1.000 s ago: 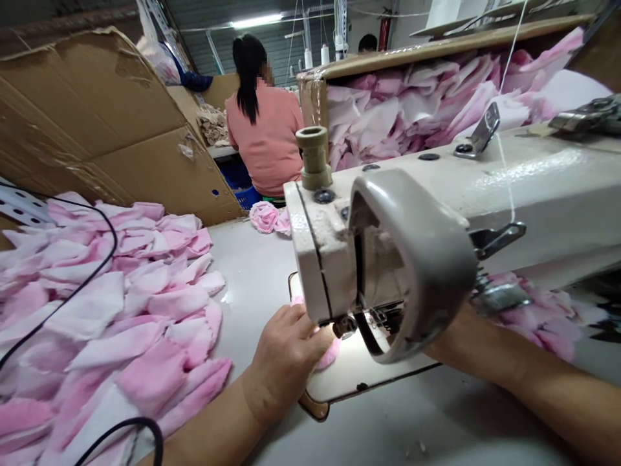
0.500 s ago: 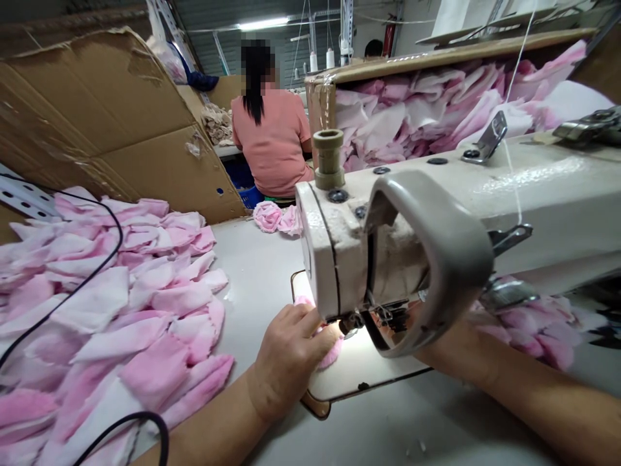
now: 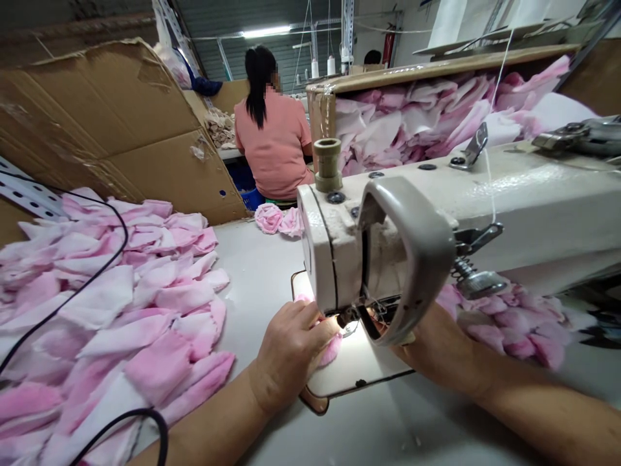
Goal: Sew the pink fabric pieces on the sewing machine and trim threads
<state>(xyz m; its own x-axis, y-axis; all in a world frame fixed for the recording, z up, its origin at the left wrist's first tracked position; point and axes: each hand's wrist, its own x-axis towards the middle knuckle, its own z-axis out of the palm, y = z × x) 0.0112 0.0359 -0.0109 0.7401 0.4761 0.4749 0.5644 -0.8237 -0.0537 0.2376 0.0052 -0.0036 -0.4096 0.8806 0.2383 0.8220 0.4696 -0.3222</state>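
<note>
The left hand (image 3: 291,353) lies curled over a pink fabric piece (image 3: 331,350) beneath the sewing machine (image 3: 533,200), its grip narrow on the cloth, which it mostly covers. The right hand (image 3: 427,343) sits closer in than before, its grip hidden behind the machine, so its state can't be told. Pink pieces (image 3: 145,323) lie heaped on the counter (image 3: 262,272), and a co-worker (image 3: 274,145) sits beyond
</note>
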